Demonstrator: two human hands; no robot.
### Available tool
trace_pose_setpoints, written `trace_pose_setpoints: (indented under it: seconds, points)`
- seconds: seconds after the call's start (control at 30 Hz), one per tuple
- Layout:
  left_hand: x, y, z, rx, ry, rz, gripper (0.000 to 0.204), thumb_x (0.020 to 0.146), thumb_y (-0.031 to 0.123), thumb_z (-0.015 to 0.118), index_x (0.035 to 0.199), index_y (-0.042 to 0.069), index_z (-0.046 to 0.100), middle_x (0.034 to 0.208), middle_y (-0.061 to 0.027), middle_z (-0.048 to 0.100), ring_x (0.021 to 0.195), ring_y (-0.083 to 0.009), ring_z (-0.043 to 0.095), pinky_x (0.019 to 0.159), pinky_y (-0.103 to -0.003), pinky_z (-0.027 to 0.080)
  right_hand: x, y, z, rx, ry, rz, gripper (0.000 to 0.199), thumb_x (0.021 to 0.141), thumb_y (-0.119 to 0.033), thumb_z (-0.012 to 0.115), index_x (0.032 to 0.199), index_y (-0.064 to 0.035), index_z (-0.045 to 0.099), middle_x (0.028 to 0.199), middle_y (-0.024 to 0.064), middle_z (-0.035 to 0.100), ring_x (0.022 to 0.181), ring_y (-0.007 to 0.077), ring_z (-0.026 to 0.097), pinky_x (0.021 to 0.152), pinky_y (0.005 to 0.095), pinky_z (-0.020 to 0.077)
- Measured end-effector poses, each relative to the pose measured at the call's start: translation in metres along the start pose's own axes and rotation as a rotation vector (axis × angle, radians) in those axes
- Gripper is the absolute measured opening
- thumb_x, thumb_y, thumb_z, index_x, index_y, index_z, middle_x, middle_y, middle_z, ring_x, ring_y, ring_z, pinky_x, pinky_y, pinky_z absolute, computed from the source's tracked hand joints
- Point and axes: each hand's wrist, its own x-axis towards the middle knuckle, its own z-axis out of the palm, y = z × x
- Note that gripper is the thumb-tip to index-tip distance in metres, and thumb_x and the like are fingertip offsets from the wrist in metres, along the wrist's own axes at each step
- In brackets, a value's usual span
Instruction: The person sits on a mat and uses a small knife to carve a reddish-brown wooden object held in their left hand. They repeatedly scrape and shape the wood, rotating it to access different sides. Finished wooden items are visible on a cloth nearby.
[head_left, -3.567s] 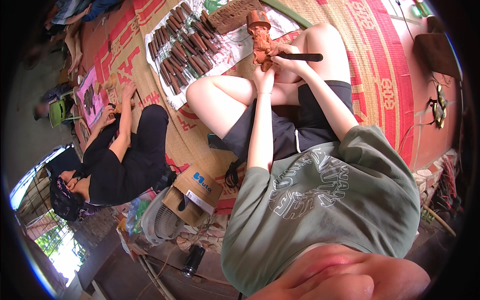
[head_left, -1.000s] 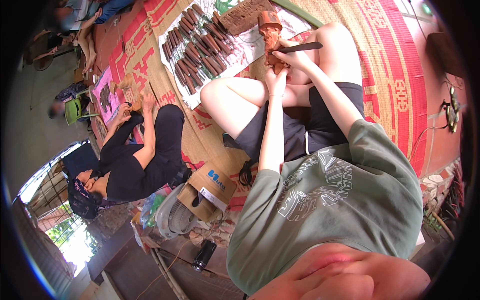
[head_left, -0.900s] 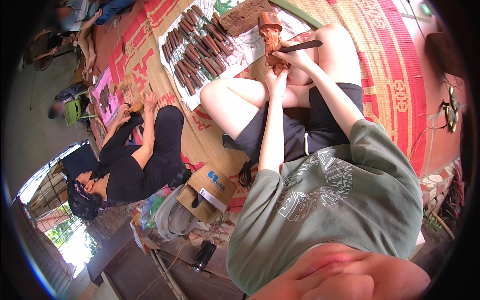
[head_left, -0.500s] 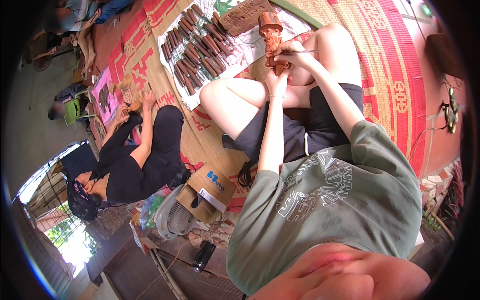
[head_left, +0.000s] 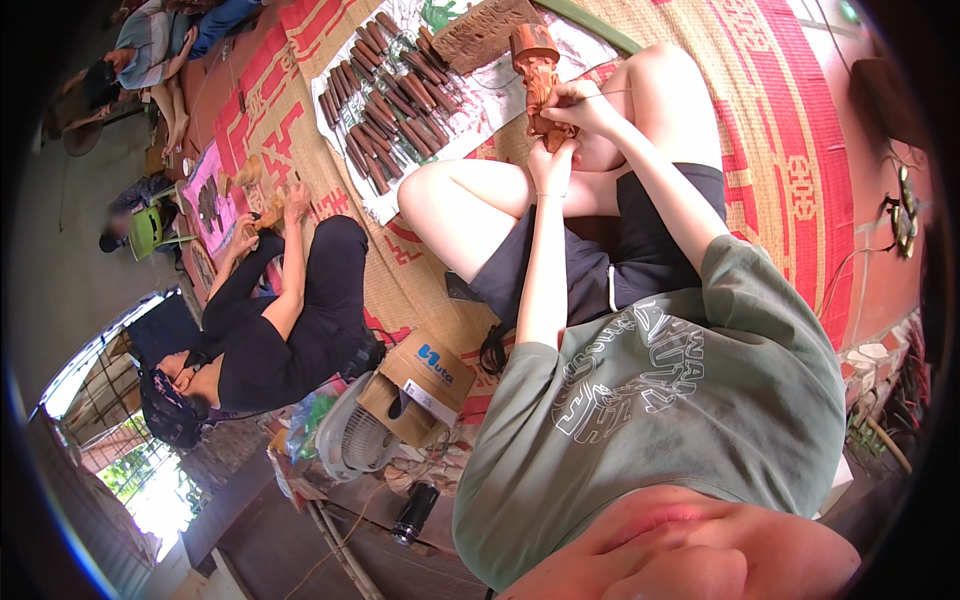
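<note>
A reddish-brown carved wooden figure (head_left: 540, 76) stands out in front of my crossed legs, its wide round end pointing away from me. My left hand (head_left: 552, 168) is closed around its near end. My right hand (head_left: 584, 108) lies against its right side, fingers pinched on a thin tool that I take for a carving tool; only a slim shaft shows past the hand, and its working tip is hidden. Just left of the figure, many wood-handled carving tools (head_left: 400, 100) lie in rows on a white cloth (head_left: 482, 122).
A rough brown block (head_left: 485, 35) rests at the cloth's far edge. Red-and-tan woven mats (head_left: 770, 130) cover the floor. On my left, a person in black (head_left: 275, 330) works on a pale wood piece. A cardboard box (head_left: 418, 385) and a grey fan (head_left: 350, 440) stand behind that person.
The figure's far end has shifted slightly left, and the tool in my right hand has changed angle. My left hand keeps its grip. The whole view has shifted a little.
</note>
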Motion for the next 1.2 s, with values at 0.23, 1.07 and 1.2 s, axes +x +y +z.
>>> trace_pose_setpoints:
  seconds: [0.23, 1.07, 1.2]
  points:
    - [-0.005, 0.009, 0.003, 0.002, 0.026, -0.032, 0.019, 0.067, 0.008, 0.066, 0.075, -0.003, 0.054, 0.061, -0.0071, 0.058, 0.047, -0.0132, 0.056, 0.046, -0.026, 0.046, -0.001, -0.002, 0.001, -0.212, 0.143, -0.084, 0.009, 0.079, -0.009, 0.065, 0.077, -0.0007, 0.061, 0.061, 0.0020, 0.058, 0.056, 0.0071, 0.053, 0.050, 0.0218, 0.0437]
    - [-0.004, 0.005, 0.001, 0.027, 0.016, 0.006, 0.021, 0.066, 0.011, 0.067, 0.077, -0.003, 0.055, 0.061, -0.0083, 0.059, 0.049, -0.0134, 0.058, 0.045, -0.026, 0.047, -0.009, -0.014, -0.001, -0.058, 0.108, 0.006, 0.005, 0.077, -0.006, 0.065, 0.080, -0.0024, 0.063, 0.069, 0.0015, 0.061, 0.065, 0.0073, 0.051, 0.062, 0.0218, 0.0431]
    - [-0.001, 0.002, 0.000, 0.045, 0.018, 0.013, 0.023, 0.066, 0.011, 0.067, 0.077, -0.004, 0.054, 0.060, -0.0085, 0.059, 0.048, -0.0135, 0.058, 0.045, -0.025, 0.047, -0.008, -0.007, -0.002, -0.144, 0.110, -0.116, 0.004, 0.079, -0.007, 0.065, 0.079, -0.0033, 0.063, 0.066, 0.0016, 0.060, 0.060, 0.0055, 0.052, 0.054, 0.0208, 0.0422]
